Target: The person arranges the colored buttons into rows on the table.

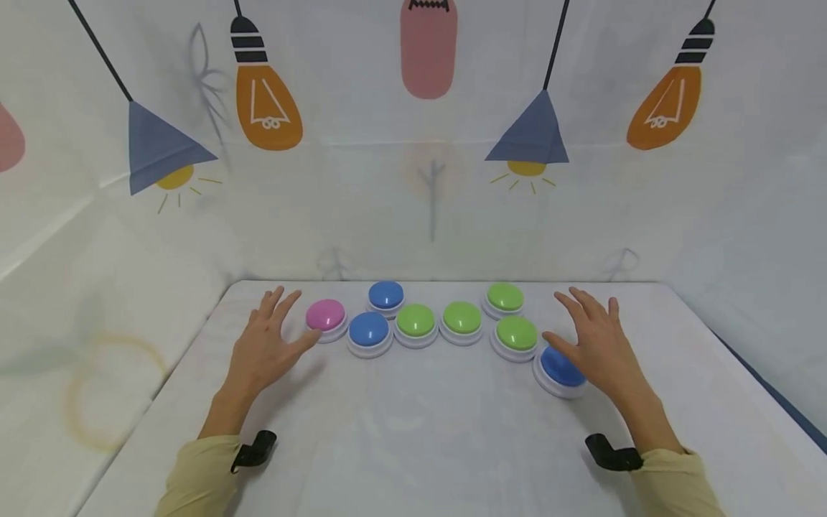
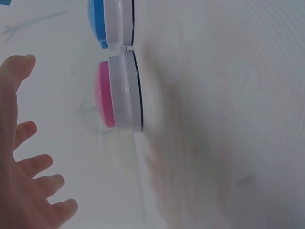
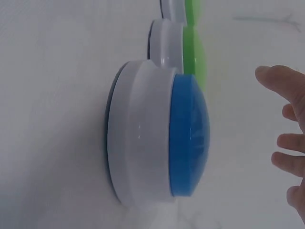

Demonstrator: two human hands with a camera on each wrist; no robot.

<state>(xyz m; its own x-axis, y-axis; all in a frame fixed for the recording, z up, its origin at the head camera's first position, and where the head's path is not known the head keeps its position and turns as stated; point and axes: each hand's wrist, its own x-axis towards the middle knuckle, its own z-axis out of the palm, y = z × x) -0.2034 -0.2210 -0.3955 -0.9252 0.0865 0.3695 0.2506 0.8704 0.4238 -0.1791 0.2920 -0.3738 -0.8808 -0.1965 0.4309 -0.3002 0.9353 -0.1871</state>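
Several round push buttons with white bases form a loose row across the white table. My left hand, fingers spread, hovers beside the pink button at the row's left end; the left wrist view shows a gap between that hand and the pink button. Over the front right blue button hangs my right hand, its fingers apart and holding nothing. In the right wrist view this blue button stands apart from the fingertips. Green buttons fill the middle and right, with two more blue buttons left of them.
A white cloth wall printed with lamps and bulbs rises behind the table. Black wrist cameras are strapped at both cuffs. One green button and one blue button sit farther back.
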